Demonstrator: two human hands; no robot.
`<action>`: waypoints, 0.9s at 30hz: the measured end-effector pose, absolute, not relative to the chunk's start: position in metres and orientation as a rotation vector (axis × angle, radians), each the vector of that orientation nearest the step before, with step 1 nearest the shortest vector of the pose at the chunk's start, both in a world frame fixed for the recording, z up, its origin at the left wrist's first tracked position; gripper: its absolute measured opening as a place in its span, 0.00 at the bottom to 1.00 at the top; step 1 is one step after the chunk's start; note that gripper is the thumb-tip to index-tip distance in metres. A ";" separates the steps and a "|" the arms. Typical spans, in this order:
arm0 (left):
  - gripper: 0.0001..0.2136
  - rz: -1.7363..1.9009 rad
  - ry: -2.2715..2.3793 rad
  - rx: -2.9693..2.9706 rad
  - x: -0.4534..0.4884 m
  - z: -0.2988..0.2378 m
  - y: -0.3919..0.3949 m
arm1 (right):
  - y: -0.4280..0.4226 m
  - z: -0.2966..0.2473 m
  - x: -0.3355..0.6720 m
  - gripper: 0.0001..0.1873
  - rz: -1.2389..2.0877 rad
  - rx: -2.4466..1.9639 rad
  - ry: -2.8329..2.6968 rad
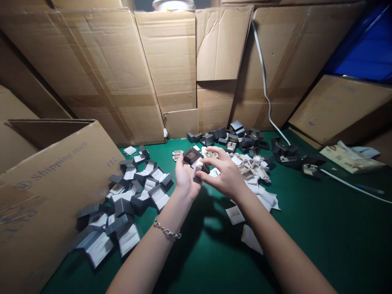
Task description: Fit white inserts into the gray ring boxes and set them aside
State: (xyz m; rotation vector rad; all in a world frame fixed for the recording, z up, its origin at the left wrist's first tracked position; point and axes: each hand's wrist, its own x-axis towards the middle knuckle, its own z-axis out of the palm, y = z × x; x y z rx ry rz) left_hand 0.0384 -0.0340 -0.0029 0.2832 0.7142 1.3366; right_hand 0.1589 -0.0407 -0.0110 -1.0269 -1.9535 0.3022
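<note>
My left hand point(185, 182), with a chain bracelet at its wrist, holds a small dark jewelry box point(191, 155) with its lid raised. The fingers and thumb of my right hand point(228, 173) close on a white insert point(199, 166) at the box's opening. How far the insert sits inside is partly hidden by the fingers. Just beyond my hands lies a pale insert piece point(177, 154) on the green table point(196, 257). To the right of my right hand is a pile of white and beige inserts point(254, 168).
Several open dark boxes with white linings point(159, 196) spread at left, beside a large carton point(58, 188). More dark boxes point(231, 141) cluster at the back. Cardboard cartons point(165, 61) wall the far side. A white cable point(263, 81) runs down at right, near a paper packet point(349, 158).
</note>
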 end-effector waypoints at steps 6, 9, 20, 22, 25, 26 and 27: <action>0.19 1.517 0.619 0.442 0.042 0.001 -0.037 | -0.037 -0.021 0.148 0.20 0.658 -1.111 -1.833; 0.15 1.545 0.573 0.452 0.042 0.002 -0.038 | -0.036 -0.020 0.148 0.19 0.742 -1.115 -1.768; 0.14 1.082 0.873 0.857 0.015 0.004 -0.034 | -0.039 0.012 0.189 0.21 0.770 -1.248 -1.974; 0.14 0.960 0.948 0.999 0.012 0.004 -0.033 | -0.041 0.017 0.192 0.21 0.774 -1.263 -2.070; 0.12 0.806 1.006 1.201 0.010 -0.001 -0.032 | -0.042 0.018 0.193 0.22 0.710 -1.273 -2.175; 0.11 0.793 1.006 1.267 0.009 -0.004 -0.031 | -0.042 0.017 0.192 0.22 0.694 -1.275 -2.204; 0.10 0.800 1.008 1.329 0.009 -0.006 -0.030 | -0.041 0.015 0.192 0.22 0.682 -1.279 -2.228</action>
